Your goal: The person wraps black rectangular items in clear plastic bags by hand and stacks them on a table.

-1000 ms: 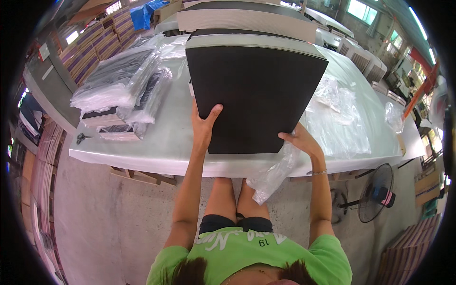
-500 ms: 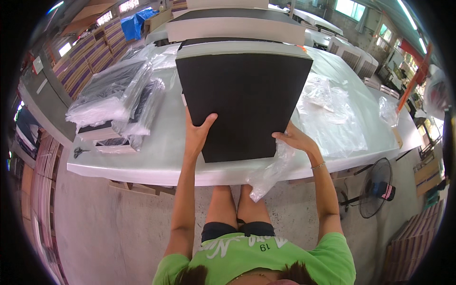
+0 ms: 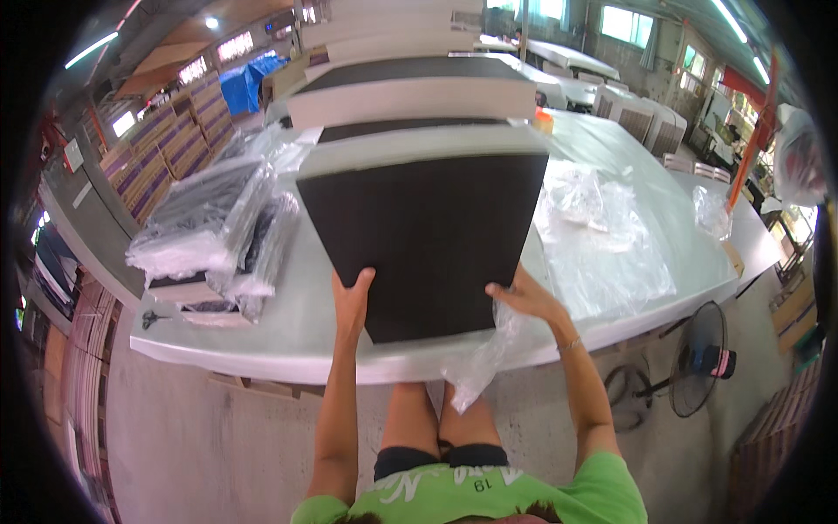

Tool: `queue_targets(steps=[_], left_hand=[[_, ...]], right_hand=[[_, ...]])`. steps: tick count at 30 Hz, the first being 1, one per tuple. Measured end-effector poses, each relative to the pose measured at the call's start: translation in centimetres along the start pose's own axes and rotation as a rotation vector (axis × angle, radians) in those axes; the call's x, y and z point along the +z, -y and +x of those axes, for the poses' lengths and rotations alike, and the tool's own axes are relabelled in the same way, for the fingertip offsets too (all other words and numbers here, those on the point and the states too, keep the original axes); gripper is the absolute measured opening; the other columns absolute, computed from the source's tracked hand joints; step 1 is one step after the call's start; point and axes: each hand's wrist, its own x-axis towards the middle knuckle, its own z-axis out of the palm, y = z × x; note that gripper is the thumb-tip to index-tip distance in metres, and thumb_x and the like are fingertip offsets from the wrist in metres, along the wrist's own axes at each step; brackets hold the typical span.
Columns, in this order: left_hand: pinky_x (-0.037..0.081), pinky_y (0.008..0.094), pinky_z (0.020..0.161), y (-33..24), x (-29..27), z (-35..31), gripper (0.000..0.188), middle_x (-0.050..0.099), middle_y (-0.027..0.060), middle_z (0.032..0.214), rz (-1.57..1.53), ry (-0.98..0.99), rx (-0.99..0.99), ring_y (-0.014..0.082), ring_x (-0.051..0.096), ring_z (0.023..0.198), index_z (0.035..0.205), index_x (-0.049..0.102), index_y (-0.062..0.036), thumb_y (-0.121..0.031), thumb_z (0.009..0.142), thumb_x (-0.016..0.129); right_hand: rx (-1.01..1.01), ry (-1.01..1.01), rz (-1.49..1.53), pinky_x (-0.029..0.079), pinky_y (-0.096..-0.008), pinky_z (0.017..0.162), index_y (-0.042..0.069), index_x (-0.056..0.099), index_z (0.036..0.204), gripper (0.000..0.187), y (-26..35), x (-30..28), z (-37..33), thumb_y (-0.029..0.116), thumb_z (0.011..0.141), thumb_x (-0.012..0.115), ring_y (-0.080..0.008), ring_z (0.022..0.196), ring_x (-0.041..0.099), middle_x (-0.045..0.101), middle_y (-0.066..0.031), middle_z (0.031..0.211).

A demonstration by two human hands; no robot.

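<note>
A thick black rectangular panel (image 3: 428, 244) with a pale edge stands upright, tilted, over the near side of the table. My left hand (image 3: 351, 306) grips its left side low down, thumb on the black face and fingers hidden behind. On the opposite side my right hand (image 3: 531, 295) holds it the same way. A crumpled clear plastic bag (image 3: 480, 371) hangs from my right hand past the table's front edge. Just behind the panel rises a stack of similar black panels with whitish sides (image 3: 410, 103).
Plastic-wrapped black panels (image 3: 205, 214) lie piled on the left of the pale-covered table (image 3: 236, 354), with scissors (image 3: 154, 319) near the corner. Clear plastic bags (image 3: 602, 236) are spread at right. A floor fan (image 3: 701, 360) stands right of the table; cartons (image 3: 166, 131) are stacked far left.
The whole view has tilted up, so everything sits lower in it. The panel's top edge has dropped slightly against the stack behind. Both hands keep their hold.
</note>
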Motion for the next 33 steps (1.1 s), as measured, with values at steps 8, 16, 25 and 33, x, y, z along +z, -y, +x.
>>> queue_targets(steps=[8,16,25,33], left_hand=[[0.038,0.0328,0.091,-0.4,0.1,-0.6,0.060,0.052,0.0122,0.113,-0.049,-0.099,0.090,0.0207,0.049,0.103,0.118,0.047,0.0032,-0.029,0.073,0.070],[0.046,0.0319,0.080,-15.3,1.3,1.1,0.065,0.064,0.0157,0.092,0.336,0.143,0.390,0.0219,0.062,0.087,0.106,0.057,0.0042,-0.034,0.059,0.082],[0.047,0.0372,0.080,-14.5,3.1,2.3,0.089,0.063,0.0220,0.092,0.668,0.205,0.480,0.0340,0.062,0.088,0.105,0.058,0.0056,-0.063,0.050,0.075],[0.048,0.0389,0.074,-18.1,5.0,2.8,0.084,0.063,0.0207,0.082,0.609,0.232,0.698,0.0343,0.062,0.080,0.095,0.060,0.0056,-0.063,0.049,0.075]], right_hand=[[0.058,-0.242,0.174,0.031,-0.0352,0.101,-0.001,0.036,0.131,0.076,3.1,1.4,-0.7,0.025,0.071,0.076,-0.0253,0.120,0.042,0.049,-0.0150,0.125],[0.163,-0.364,0.366,0.035,-0.0329,0.095,-0.002,0.045,0.122,0.067,2.9,4.7,-1.1,0.022,0.069,0.078,-0.0218,0.108,0.047,0.052,-0.0114,0.114],[0.267,-0.567,0.600,0.034,-0.0282,0.094,0.006,0.038,0.132,0.057,-3.1,11.2,-3.6,0.017,0.082,0.065,-0.0157,0.109,0.042,0.042,-0.0037,0.123],[0.256,-0.579,0.795,0.036,-0.0287,0.090,0.008,0.042,0.126,0.050,-0.7,9.1,-2.2,0.017,0.083,0.064,-0.0130,0.099,0.045,0.046,-0.0009,0.113]])
